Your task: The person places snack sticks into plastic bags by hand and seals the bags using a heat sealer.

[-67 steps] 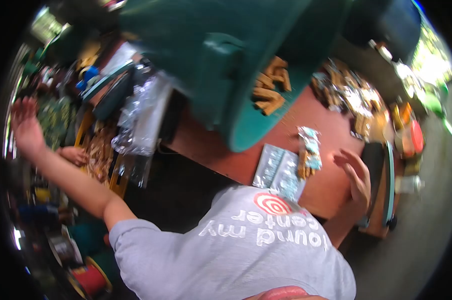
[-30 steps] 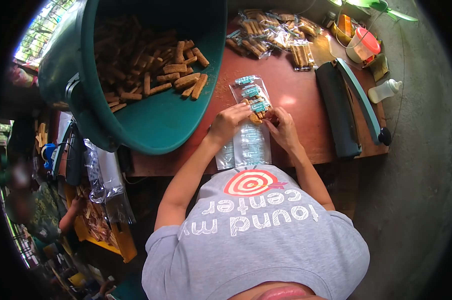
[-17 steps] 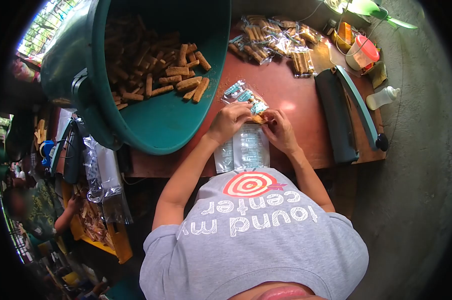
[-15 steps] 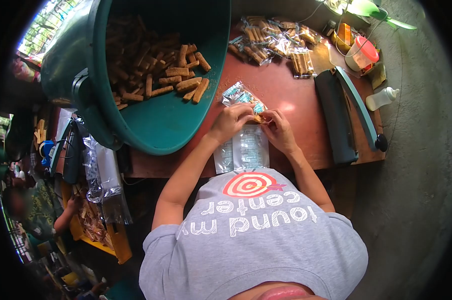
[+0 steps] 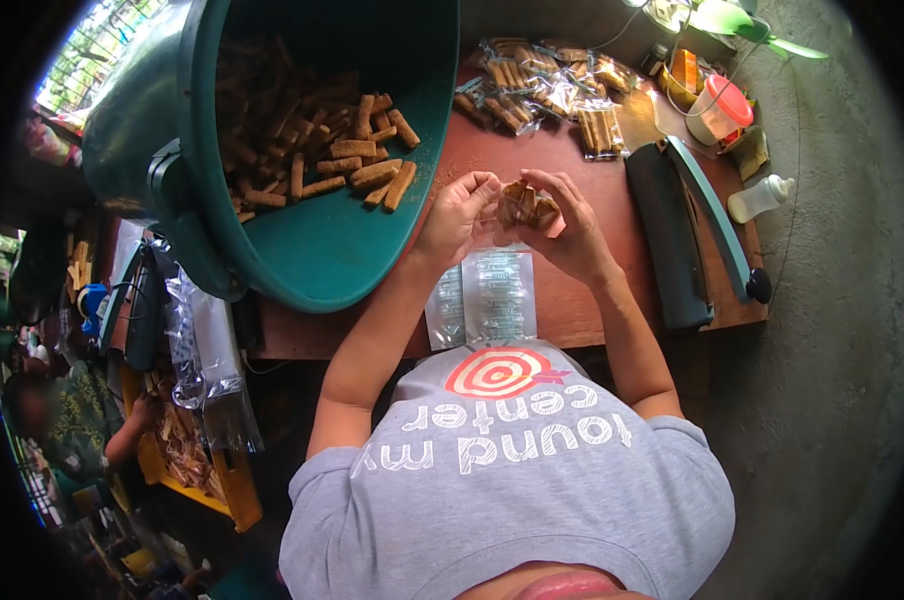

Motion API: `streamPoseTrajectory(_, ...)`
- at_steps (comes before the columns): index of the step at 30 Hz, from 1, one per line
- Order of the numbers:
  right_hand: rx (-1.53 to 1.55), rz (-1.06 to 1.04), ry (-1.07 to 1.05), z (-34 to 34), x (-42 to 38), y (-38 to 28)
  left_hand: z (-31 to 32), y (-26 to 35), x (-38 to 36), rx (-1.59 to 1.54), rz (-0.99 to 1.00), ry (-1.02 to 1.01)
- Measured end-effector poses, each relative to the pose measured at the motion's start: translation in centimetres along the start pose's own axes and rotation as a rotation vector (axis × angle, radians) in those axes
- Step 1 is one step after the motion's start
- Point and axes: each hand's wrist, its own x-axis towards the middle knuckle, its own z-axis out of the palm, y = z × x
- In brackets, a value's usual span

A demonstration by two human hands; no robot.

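Over the red table, a clear plastic packet of brown biscuit sticks (image 5: 525,206) is held up between both hands, its end turned toward me. My left hand (image 5: 454,218) pinches the packet's left edge between thumb and fingers. On the other side, my right hand (image 5: 574,228) curls its fingers round the packet. Below the hands, flat printed plastic bags (image 5: 499,295) lie at the table's near edge. To the left, a large green tub (image 5: 317,290) lies tipped on its side, with loose biscuit sticks (image 5: 347,165) inside.
Filled packets (image 5: 542,85) are heaped at the back of the table (image 5: 572,300). A bag sealer (image 5: 672,235) with a raised arm stands at the right, near a white bottle (image 5: 760,199) and a red-lidded tub (image 5: 720,108). Another person's arm (image 5: 132,435) shows at far left.
The packet, lying on the table before, has been lifted and its end tilted up toward me. Both hands rose with it, and the right hand has opened wider around it.
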Motion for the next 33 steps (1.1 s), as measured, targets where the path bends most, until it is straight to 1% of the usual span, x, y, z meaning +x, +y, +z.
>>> streamPoseTrajectory(1,-0.002,0.0,0.001,0.0,0.0,0.0,-0.4,-0.3,0.2,-0.008,-0.005,0.005)
streamPoseTrajectory(3,0.176,0.166,-0.041,0.1,0.0,-0.1,-0.1,-0.1,0.0,-0.016,-0.009,0.009)
streamPoseTrajectory(5,0.125,0.182,-0.05,-0.3,0.3,0.0,1.4,0.8,-1.2,-0.078,-0.108,-0.093)
streamPoseTrajectory(6,0.076,0.202,-0.059,-0.5,0.4,-0.1,1.5,0.5,-1.4,-0.078,-0.109,-0.093)
streamPoseTrajectory(8,0.109,0.242,-0.051,-0.4,0.5,-0.4,1.4,-0.7,-1.6,0.18,-0.123,-0.243)
streamPoseTrajectory(9,0.144,0.281,-0.045,-0.3,0.5,-0.6,1.0,-1.2,-1.5,0.198,-0.168,-0.303)
streamPoseTrajectory(10,0.144,0.282,-0.046,-0.2,0.6,-0.4,0.6,-1.6,-1.3,0.198,-0.168,-0.302)
streamPoseTrajectory(12,0.141,0.144,-0.015,0.0,0.7,0.0,0.4,-1.9,-0.9,0.146,-0.164,-0.248)
streamPoseTrajectory(13,0.139,0.146,-0.013,0.0,0.6,-0.1,0.4,-1.8,-0.9,0.145,-0.165,-0.25)
streamPoseTrajectory(15,0.295,0.256,-0.023,0.0,0.6,-0.2,0.4,-1.3,-1.1,0.218,-0.205,-0.256)
streamPoseTrajectory(16,0.295,0.257,-0.023,0.0,0.5,0.0,0.3,-1.4,-1.1,0.218,-0.205,-0.256)
streamPoseTrajectory(18,0.144,0.283,-0.093,-0.1,0.4,0.9,0.0,-2.0,-1.0,0.154,-0.234,-0.236)
streamPoseTrajectory(19,0.143,0.284,-0.092,0.0,0.4,1.1,-0.2,-2.1,-1.1,0.153,-0.235,-0.238)
streamPoseTrajectory(21,0.087,0.121,-0.023,0.1,0.4,1.4,-0.3,-2.1,-1.2,0.108,-0.28,-0.234)
streamPoseTrajectory(22,0.087,0.122,-0.023,0.3,0.4,1.3,-0.1,-1.9,-1.3,0.108,-0.281,-0.233)
streamPoseTrajectory(24,0.103,0.152,0.084,0.8,0.3,0.8,0.5,-1.6,-1.5,0.063,-0.289,-0.133)
streamPoseTrajectory(25,0.102,0.148,0.085,0.7,0.2,0.8,0.3,-1.7,-1.5,0.066,-0.287,-0.136)
streamPoseTrajectory(27,-0.117,0.046,0.09,0.6,0.3,0.8,0.0,-1.3,-1.2,-0.014,-0.287,-0.218)
streamPoseTrajectory(28,-0.118,0.032,0.094,0.8,0.4,0.9,0.5,-1.3,-1.3,-0.005,-0.276,-0.222)
streamPoseTrajectory(30,-0.121,0.029,0.18,1.4,0.4,1.1,1.8,-1.5,-1.7,0.02,-0.216,-0.085)
streamPoseTrajectory(31,-0.125,0.054,0.208,1.6,0.4,1.0,0.2,-1.9,-1.1,0.011,-0.247,-0.311)
streamPoseTrajectory(32,-0.12,0.052,0.203,1.8,0.3,0.8,-0.8,-2.8,-1.2,0.011,-0.243,-0.305)
streamPoseTrajectory(33,-0.085,0.128,0.181,1.8,0.4,0.8,-0.6,-3.1,-1.5,0.052,-0.249,-0.257)
